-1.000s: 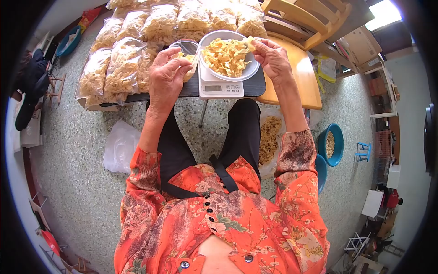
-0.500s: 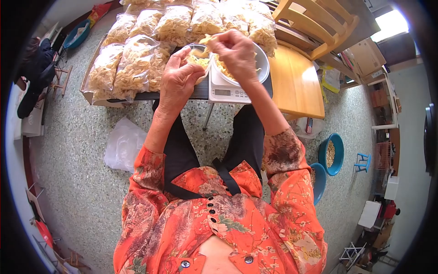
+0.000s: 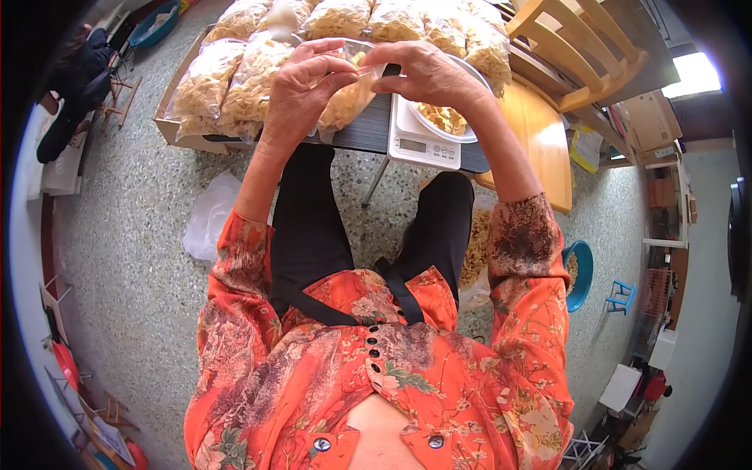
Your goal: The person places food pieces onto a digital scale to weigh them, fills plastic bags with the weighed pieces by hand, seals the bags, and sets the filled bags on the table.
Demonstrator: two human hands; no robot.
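My left hand point(image 3: 305, 88) pinches the rim of a clear plastic bag point(image 3: 345, 103) with pale yellow dried pieces inside. Fingers of my right hand point(image 3: 429, 72) meet the same rim from the other side, thumb and forefinger closed on it. The bag hangs in front of the packed bags, above the dark table top. Right of it, partly under my right forearm, a white bowl point(image 3: 475, 78) holds more dried pieces point(image 3: 440, 117). This bowl rests on a white kitchen scale point(image 3: 424, 150), whose display is unreadable.
Several filled clear bags point(image 3: 207, 78) stand in a cardboard box point(image 3: 166, 110) on the dark table point(image 3: 368, 125). A wooden chair point(image 3: 540, 141) adjoins it. A crumpled plastic bag point(image 3: 211, 219) lies on the floor, and a blue basin point(image 3: 580, 274) stands at right.
My right hand has left the bowl, where it held some pieces, and come left to the bag's rim. My left hand still holds the bag. The whole view has shifted.
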